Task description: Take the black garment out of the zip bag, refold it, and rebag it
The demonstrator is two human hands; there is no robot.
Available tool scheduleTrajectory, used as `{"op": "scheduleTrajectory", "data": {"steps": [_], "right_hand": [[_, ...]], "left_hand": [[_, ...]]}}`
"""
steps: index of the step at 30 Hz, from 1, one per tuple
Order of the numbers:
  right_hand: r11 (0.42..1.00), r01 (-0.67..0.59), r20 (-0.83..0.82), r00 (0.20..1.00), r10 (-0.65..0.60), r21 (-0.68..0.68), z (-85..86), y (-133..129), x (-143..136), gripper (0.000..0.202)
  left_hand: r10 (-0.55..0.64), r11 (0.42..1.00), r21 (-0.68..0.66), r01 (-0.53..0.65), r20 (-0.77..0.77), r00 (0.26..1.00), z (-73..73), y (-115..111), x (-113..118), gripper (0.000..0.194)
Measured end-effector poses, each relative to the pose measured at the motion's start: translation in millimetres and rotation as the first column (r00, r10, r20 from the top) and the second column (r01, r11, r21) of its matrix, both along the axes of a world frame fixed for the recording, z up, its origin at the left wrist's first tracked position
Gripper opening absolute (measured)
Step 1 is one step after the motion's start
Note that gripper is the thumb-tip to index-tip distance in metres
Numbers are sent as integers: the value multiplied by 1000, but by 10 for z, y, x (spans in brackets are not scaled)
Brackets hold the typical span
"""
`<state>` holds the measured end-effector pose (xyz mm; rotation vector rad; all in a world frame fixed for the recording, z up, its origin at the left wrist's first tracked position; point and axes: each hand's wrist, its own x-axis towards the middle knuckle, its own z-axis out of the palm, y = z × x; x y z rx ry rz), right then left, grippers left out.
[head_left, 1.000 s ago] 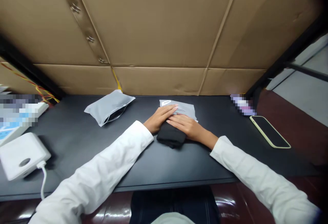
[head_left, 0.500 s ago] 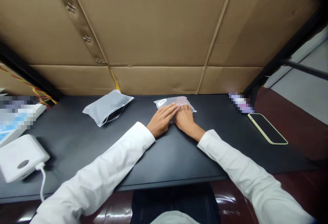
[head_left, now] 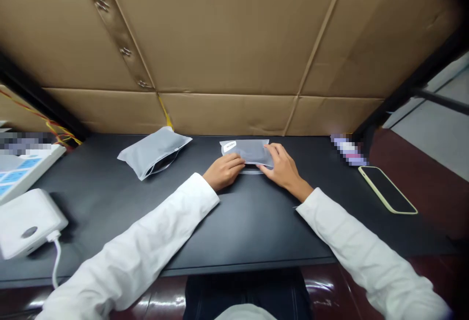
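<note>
While flat on the table (head_left: pixel 234 222), grey pouch (head_left: pixel 249 151) pinched between left hand (head_left: pixel 223 171), right hand (head_left: pixel 282 168) fingers.

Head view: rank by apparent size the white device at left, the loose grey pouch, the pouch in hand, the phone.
1. White device, nearest the camera, which inflates it.
2. Loose grey pouch.
3. Phone and the held pouch look about alike; both hands cover part of the held pouch, so no ranking.

No readable text. White label (head_left: pixel 229 146) on far-left corner of the grey pouch (head_left: pixel 249 152) has print too small to read. Panel at left (head_left: pixel 14 176) shows blue squares, illegible.
</note>
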<state>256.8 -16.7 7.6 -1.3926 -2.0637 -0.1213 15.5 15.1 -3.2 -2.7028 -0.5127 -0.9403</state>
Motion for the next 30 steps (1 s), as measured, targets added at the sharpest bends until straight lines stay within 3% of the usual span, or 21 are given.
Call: {"op": "scheduleTrajectory", "data": {"steps": [5,9,12,17,23,27,30], "right_hand": [[964,-205,-125,975,186,-170,-10,15,224,67],[901,-403,-161,912,378,-164,23,-39,309,47],[867,-485,-104,874,475,-117,-14,-55,323,39],[858,-513,14,858,513,-21,-140,-44,266,27],[829,-555,-17,830,557,72,-166,-45,113,23],[826,-536,-75,829,554,175,-165,-90,31,16],[858,-461,-180,846,502,227,-166,-138,-38,16]], "left_hand": [[74,993,-86,-83,-103,992,21,-8,-23,31],[212,956,-166,-242,-180,960,44,-32,-55,26],[203,955,-166,-246,-240,949,47,-25,-87,31],[131,967,-184,-177,-235,963,85,-18,-83,27],[-84,985,-166,53,-183,980,127,-253,200,17],[-9,999,-34,4,-144,990,74,-378,352,18],[14,1000,6,-14,-85,996,50,-370,351,17]]}}
